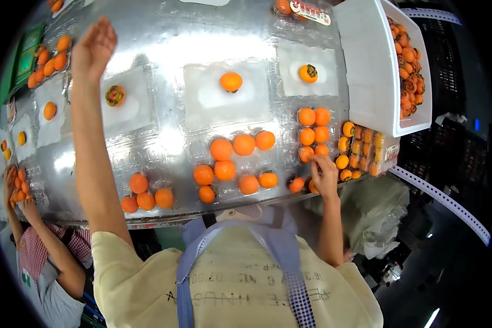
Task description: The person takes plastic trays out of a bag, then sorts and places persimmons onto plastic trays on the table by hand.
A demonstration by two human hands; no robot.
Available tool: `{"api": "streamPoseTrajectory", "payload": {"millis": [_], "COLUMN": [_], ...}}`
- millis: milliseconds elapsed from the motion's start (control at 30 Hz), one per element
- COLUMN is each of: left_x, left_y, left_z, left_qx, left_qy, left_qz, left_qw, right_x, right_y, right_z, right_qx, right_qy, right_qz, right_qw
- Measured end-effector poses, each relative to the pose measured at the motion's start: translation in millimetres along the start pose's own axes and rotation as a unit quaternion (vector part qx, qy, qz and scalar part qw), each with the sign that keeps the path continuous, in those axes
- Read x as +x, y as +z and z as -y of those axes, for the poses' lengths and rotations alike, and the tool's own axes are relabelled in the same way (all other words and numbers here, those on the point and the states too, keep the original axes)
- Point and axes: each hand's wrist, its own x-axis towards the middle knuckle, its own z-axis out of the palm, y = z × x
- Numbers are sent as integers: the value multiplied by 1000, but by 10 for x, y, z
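My left hand (95,48) is raised over the far left of the metal table with its fingers stretched out and nothing in them. Below it, a persimmon (115,95) sits on a lidded clear tray sheet. At the near right, my right hand (325,176) has its fingers curled together among persimmons; what they hold, if anything, is hidden. A persimmon (306,154) touches the fingertips and another persimmon (313,187) shows partly beneath the hand. In the middle, a clear plastic tray (235,188) contains several persimmons, and a smaller group of persimmons (142,183) lies in the tray left of it.
A white foam box (372,71) full of persimmons stands at the right edge. Beside it lies a filled clear pack (391,153). A labelled pack (310,11) is at the back. A co-worker's hands (30,208) handle persimmons at the far left, near a green crate (27,60).
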Motion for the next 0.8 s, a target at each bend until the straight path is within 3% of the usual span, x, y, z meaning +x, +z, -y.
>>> {"api": "streamPoseTrajectory", "payload": {"millis": [33,67,100,133,200,300,367,400,533,667,700,800], "left_x": [-297,-625,-927,-1237,-1801,-2556,-2933,-3060,-3278,-3353,-3366,-3389], "left_y": [220,712,738,909,1094,1103,1079,1170,1367,1363,1367,1412], "left_z": [213,552,703,908,1324,1875,2210,2271,2569,2734,2764,2805], "left_qx": [54,143,233,349,451,489,528,548,706,757,743,760], "left_qy": [23,83,50,35,26,-3,26,-11,61,66,52,70], "left_qz": [-55,-215,-172,-205,-247,-269,-259,-265,-243,-229,-243,-254], "left_qw": [997,962,956,914,857,830,809,794,662,608,621,595], "right_x": [-17,-30,-62,-90,-165,-287,-357,-371,-396,-401,-405,-438], "right_y": [-17,-35,-34,-26,-32,6,15,9,9,-27,-27,-61], "right_z": [-14,-24,-27,-35,-77,-170,-198,-209,-267,-282,-305,-333], "right_qx": [3,8,16,23,34,50,59,61,73,96,96,97], "right_qy": [-1,-3,-4,-10,-22,-35,-49,-56,-92,-94,-100,-109], "right_qz": [-7,-10,-12,-17,-26,-32,-39,-39,-49,-48,-49,-55], "right_qw": [1000,1000,1000,1000,999,998,996,996,992,990,989,988]}}
